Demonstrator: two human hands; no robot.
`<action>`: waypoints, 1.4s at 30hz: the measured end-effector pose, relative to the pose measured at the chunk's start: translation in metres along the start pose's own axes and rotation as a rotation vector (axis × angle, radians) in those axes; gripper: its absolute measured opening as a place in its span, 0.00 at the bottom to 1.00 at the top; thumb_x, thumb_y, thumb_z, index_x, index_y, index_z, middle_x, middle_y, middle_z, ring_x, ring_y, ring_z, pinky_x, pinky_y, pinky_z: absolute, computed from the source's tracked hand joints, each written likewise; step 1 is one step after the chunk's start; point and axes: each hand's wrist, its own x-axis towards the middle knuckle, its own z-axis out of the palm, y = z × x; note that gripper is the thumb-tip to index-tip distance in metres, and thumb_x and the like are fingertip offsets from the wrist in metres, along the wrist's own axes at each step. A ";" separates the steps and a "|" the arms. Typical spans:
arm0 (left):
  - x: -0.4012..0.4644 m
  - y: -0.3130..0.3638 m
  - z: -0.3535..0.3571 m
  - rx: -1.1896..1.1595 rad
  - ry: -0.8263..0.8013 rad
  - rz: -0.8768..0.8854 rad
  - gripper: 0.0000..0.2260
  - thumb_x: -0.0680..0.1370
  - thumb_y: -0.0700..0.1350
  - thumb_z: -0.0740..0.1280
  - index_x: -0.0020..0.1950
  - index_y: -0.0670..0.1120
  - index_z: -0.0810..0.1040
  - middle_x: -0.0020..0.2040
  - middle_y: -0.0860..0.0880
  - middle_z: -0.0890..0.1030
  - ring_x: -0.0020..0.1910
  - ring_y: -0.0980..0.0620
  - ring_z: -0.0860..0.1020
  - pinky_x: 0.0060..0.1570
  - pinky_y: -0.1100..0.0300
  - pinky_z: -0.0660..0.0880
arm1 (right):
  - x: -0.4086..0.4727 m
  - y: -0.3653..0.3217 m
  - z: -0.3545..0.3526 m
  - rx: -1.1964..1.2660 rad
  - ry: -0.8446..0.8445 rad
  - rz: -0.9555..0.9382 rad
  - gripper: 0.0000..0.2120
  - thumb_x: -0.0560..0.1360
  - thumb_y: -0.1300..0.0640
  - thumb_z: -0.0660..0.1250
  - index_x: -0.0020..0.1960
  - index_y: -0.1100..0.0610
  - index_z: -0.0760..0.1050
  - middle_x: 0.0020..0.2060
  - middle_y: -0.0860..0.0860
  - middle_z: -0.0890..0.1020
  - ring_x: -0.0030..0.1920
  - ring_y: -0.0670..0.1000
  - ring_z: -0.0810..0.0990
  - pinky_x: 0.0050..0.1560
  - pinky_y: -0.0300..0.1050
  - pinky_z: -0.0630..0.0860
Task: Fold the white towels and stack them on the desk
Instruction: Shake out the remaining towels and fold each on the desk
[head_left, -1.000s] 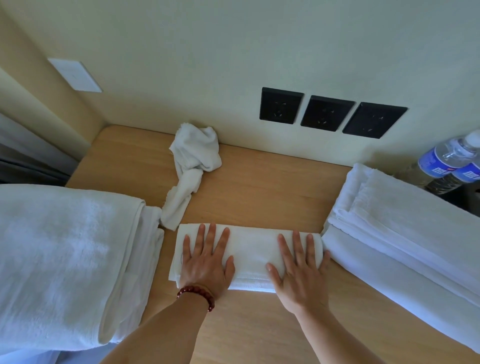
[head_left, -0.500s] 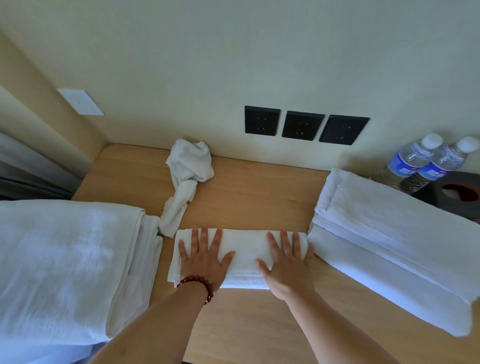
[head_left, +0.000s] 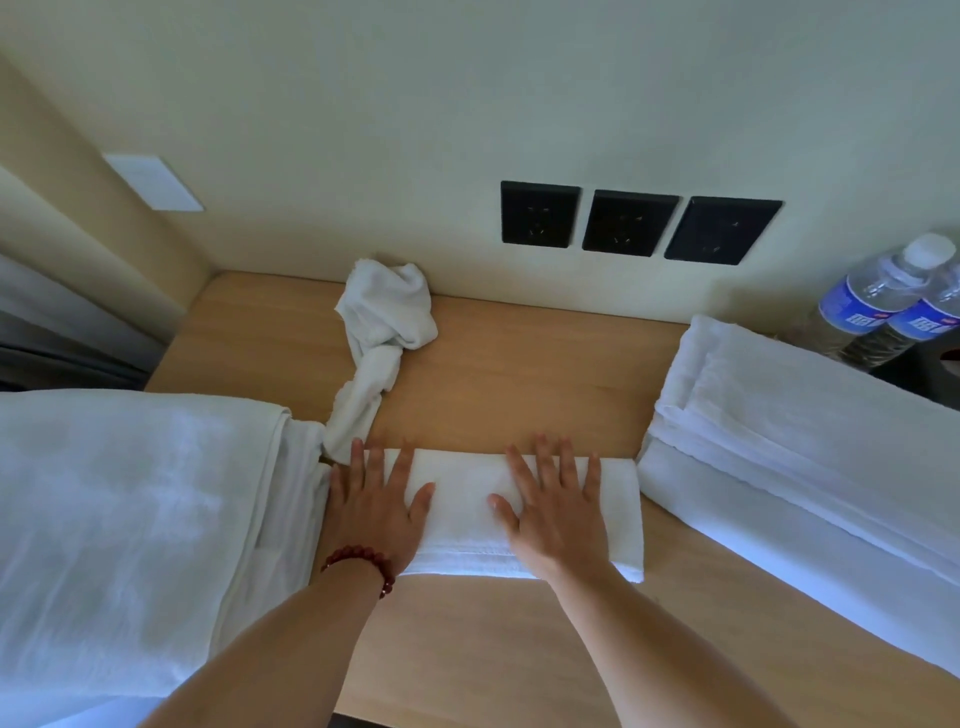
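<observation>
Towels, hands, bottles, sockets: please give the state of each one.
Small towel: folded, flat on desk, under both hands.
Left hand: open, pressing.
Right hand: open, pressing.
Crumpled towel: unfolded.
Right towels: folded, stacked.
Water bottles: capped.
Sockets: nothing plugged in.

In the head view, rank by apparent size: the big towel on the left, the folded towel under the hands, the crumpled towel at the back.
1. Big towel on the left, though nearness inflates it.
2. Folded towel.
3. Crumpled towel, close to the folded one; unsure.

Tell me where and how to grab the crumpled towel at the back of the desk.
Pinch the crumpled towel at its bunched top near the wall, coming from above. That mound stands proud of the desk, while its twisted tail lies flat and runs toward the left hand.
</observation>
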 end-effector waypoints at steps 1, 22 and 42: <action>0.001 -0.001 0.003 -0.013 0.035 0.000 0.33 0.79 0.66 0.35 0.82 0.56 0.52 0.81 0.44 0.55 0.81 0.43 0.46 0.77 0.41 0.48 | 0.000 0.000 0.005 -0.004 0.031 0.009 0.33 0.80 0.30 0.46 0.80 0.44 0.58 0.80 0.54 0.59 0.80 0.60 0.52 0.77 0.67 0.46; -0.013 0.029 -0.005 -0.521 0.087 -0.609 0.28 0.81 0.55 0.58 0.78 0.41 0.62 0.75 0.37 0.65 0.72 0.36 0.64 0.68 0.41 0.65 | -0.020 0.025 -0.007 0.137 0.356 0.485 0.27 0.78 0.44 0.60 0.68 0.62 0.71 0.63 0.62 0.77 0.63 0.64 0.74 0.65 0.61 0.68; 0.001 0.001 -0.036 -0.780 -0.086 -0.624 0.46 0.66 0.69 0.73 0.76 0.45 0.65 0.69 0.45 0.75 0.67 0.42 0.74 0.65 0.48 0.71 | -0.011 0.046 -0.055 1.004 -0.166 0.999 0.27 0.74 0.41 0.73 0.62 0.60 0.73 0.40 0.49 0.74 0.45 0.55 0.75 0.49 0.49 0.72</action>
